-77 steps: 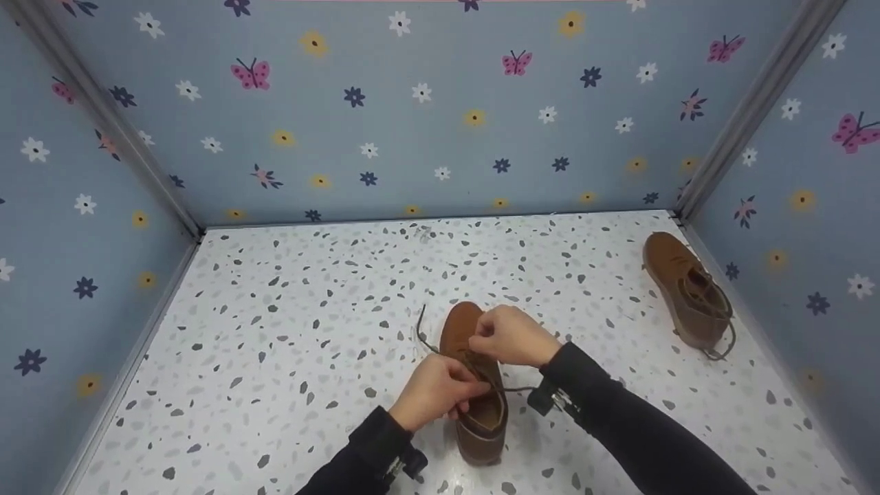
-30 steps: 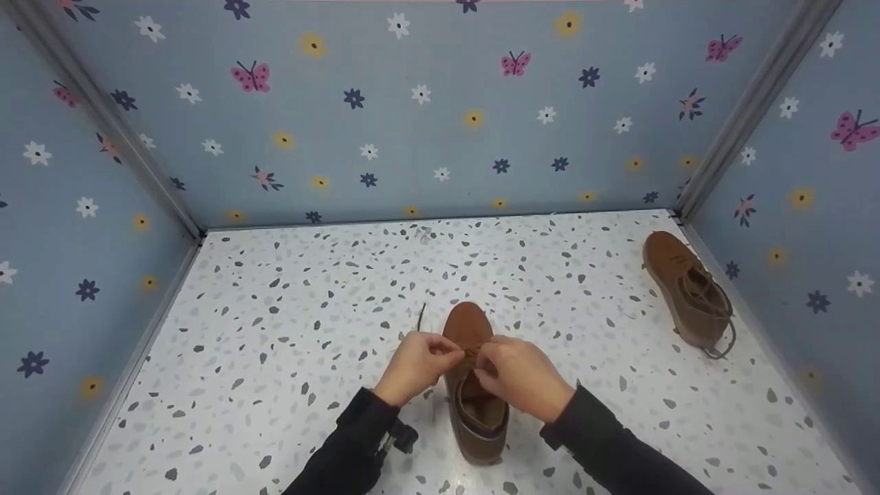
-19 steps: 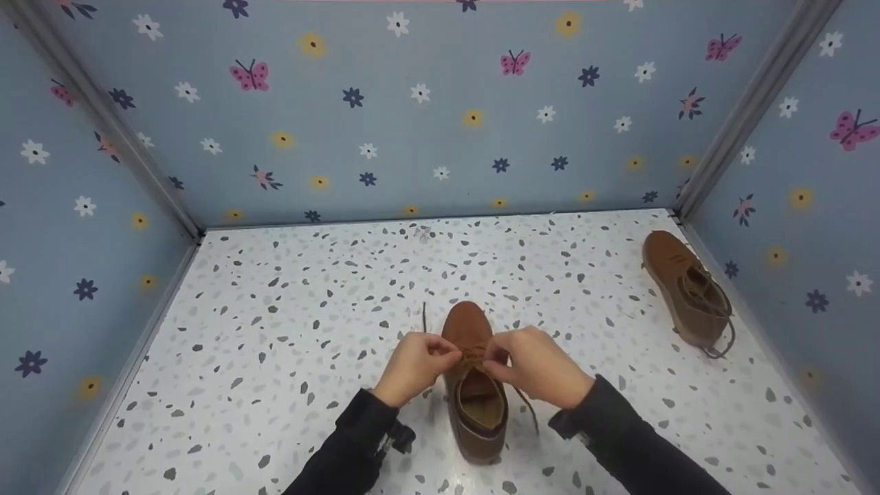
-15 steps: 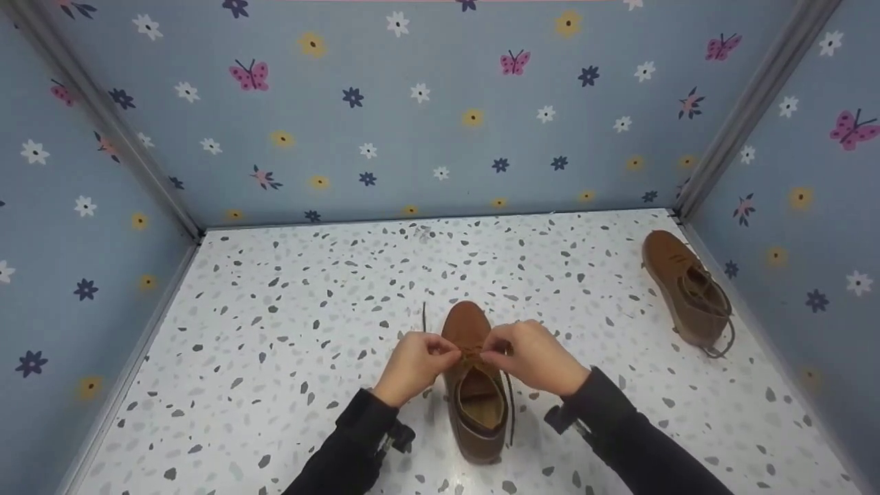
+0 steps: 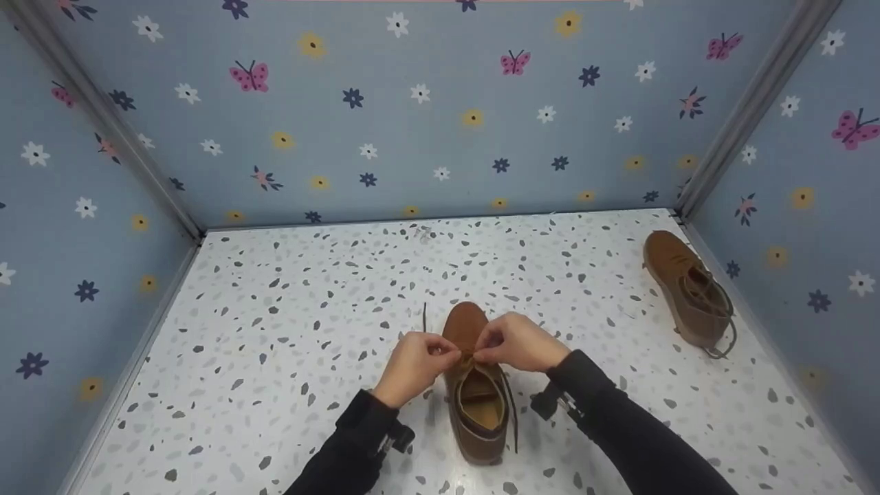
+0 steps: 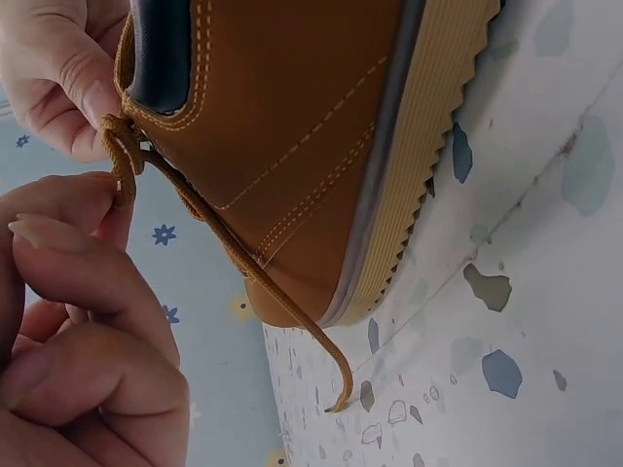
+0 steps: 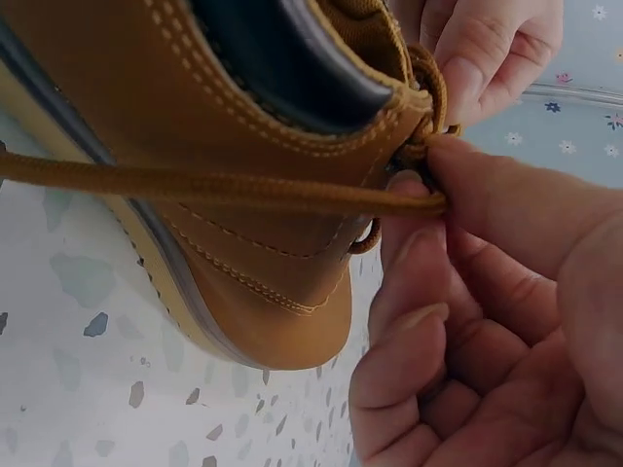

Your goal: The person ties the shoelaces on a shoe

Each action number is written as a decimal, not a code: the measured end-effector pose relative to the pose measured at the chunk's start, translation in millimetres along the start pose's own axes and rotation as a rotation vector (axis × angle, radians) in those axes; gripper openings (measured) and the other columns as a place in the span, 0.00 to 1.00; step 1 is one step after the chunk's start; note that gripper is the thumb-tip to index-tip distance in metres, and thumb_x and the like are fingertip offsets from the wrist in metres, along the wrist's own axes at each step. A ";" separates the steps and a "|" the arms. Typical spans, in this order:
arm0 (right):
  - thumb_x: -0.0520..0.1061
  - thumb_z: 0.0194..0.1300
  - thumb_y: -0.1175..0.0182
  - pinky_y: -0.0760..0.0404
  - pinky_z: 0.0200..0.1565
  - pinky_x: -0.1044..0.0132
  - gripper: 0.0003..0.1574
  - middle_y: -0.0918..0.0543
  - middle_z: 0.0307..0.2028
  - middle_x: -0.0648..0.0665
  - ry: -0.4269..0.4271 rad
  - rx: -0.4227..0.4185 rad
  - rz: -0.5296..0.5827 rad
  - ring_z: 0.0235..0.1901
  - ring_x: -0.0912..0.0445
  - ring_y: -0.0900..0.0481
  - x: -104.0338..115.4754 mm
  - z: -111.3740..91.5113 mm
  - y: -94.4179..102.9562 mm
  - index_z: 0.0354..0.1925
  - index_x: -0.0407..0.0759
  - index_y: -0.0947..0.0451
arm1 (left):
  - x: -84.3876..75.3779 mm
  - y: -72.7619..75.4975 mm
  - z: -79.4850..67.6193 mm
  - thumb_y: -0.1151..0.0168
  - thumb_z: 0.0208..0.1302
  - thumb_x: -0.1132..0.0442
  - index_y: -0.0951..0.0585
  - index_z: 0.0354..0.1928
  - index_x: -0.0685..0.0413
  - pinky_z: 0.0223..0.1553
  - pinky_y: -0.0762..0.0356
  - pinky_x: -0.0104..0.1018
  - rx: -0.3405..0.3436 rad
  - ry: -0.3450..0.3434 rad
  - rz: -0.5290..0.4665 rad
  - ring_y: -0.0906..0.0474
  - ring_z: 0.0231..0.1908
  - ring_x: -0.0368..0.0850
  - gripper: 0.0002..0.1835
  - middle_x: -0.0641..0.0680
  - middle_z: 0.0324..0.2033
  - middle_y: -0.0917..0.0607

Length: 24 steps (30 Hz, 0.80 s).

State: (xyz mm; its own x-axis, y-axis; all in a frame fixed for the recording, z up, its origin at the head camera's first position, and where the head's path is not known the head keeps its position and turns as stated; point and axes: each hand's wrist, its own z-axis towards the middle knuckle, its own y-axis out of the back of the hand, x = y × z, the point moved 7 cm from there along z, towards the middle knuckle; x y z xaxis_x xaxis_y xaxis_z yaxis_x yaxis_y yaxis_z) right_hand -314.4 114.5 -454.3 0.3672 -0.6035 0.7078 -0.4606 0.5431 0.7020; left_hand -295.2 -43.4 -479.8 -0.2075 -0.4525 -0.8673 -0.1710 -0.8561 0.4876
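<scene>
Head view, counter (image 5: 295, 302): white with grey flecks, enclosed by blue panels (image 5: 412, 161) of flowers and butterflies.
Shoe (image 5: 478, 445): upright on the counter, toe toward the back; second shoe (image 5: 677, 294) near the right-hand panel.
Left wrist view, left hand (image 6: 97, 341): fingers pinching looped lace (image 6: 121, 161).
Right wrist view, right hand (image 7: 506, 302): fingers pinching lace beside the shoe's opening.

Smooth leather-look shoe (image 6: 282, 126), woven lace (image 7: 243, 187)

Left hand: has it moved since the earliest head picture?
Yes. Judged against the back wall, the left hand has moved forward, nearer that wall, and slightly left; its fingertips are now closer to the near shoe's toe.
</scene>
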 end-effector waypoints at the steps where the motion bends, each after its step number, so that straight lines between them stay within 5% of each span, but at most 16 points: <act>1: 0.41 0.62 0.32 0.21 0.31 0.64 0.02 0.16 0.26 0.54 -0.004 0.009 -0.001 0.26 0.59 0.20 0.2 0.2 0.0 0.34 0.43 0.14 | -0.3 0.0 0.0 0.31 0.61 0.63 0.12 0.31 0.52 0.23 0.30 0.31 0.000 -0.001 0.001 0.28 0.21 0.36 0.03 0.44 0.25 0.15; 7: 0.41 0.64 0.34 0.19 0.34 0.62 0.02 0.16 0.28 0.55 -0.002 0.070 -0.058 0.28 0.61 0.19 4.0 0.6 -1.8 0.35 0.44 0.14 | -4.2 -0.4 -1.1 0.31 0.61 0.62 0.12 0.32 0.51 0.27 0.26 0.32 0.012 0.000 0.001 0.24 0.24 0.37 0.02 0.43 0.27 0.14; 16: 0.40 0.63 0.33 0.21 0.32 0.68 0.03 0.18 0.27 0.56 0.154 0.091 -0.196 0.26 0.64 0.22 15.1 3.4 -3.8 0.31 0.42 0.17 | -10.0 -0.9 -4.5 0.31 0.62 0.61 0.12 0.33 0.51 0.28 0.24 0.34 0.044 0.005 -0.044 0.23 0.25 0.37 0.03 0.44 0.27 0.14; 24: 0.37 0.56 0.34 0.25 0.26 0.69 0.07 0.24 0.21 0.57 0.214 0.000 -0.374 0.21 0.63 0.28 24.1 -2.4 -3.5 0.26 0.46 0.22 | -10.8 -3.8 -7.6 0.31 0.62 0.60 0.12 0.33 0.51 0.25 0.26 0.33 0.071 0.001 -0.041 0.25 0.23 0.37 0.03 0.43 0.25 0.16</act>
State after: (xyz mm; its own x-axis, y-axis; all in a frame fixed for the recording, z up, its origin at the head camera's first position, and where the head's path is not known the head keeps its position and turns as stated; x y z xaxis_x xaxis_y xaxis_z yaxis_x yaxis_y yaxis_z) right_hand -302.0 99.5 -439.5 0.6678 -0.6243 0.4052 -0.2641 0.3103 0.9132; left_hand -284.9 -37.1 -473.0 -0.1981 -0.4177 -0.8867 -0.2475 -0.8540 0.4576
